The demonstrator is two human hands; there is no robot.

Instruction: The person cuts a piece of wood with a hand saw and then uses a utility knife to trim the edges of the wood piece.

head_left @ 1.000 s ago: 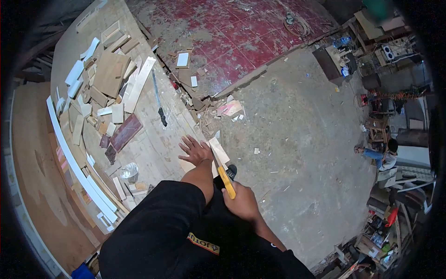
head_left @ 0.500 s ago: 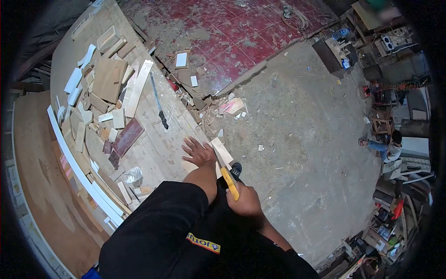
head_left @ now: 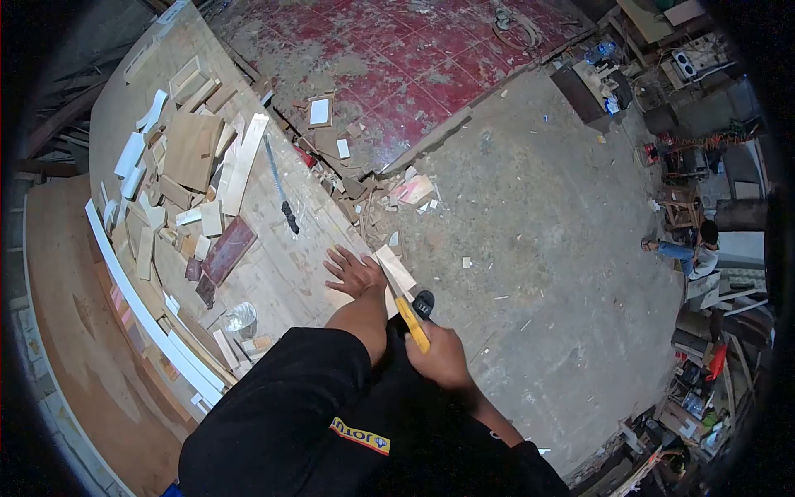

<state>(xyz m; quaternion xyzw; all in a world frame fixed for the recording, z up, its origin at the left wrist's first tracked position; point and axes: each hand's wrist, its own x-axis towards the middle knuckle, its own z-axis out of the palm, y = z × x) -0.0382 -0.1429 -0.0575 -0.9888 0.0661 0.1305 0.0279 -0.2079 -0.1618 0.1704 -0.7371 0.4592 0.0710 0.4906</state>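
My left hand (head_left: 354,272) lies flat, fingers spread, on a pale wooden piece (head_left: 396,271) that juts over the workbench (head_left: 273,265) edge. My right hand (head_left: 439,354) is closed on the yellow handle of a hand saw (head_left: 411,322). The saw's blade runs up along the wooden piece, right beside my left hand. A black shoe tip (head_left: 424,303) shows just under the saw.
Several wood offcuts (head_left: 192,149) and white strips (head_left: 141,290) crowd the bench's left. A dark-handled saw (head_left: 279,184) lies on the bench. A clear cup (head_left: 241,316) stands near me. Scraps litter the concrete floor (head_left: 538,248). A person (head_left: 691,253) sits at far right.
The saw has slid back and forth along the wooden piece, with my right hand shifting slightly. My left hand stays pressed on the wood.
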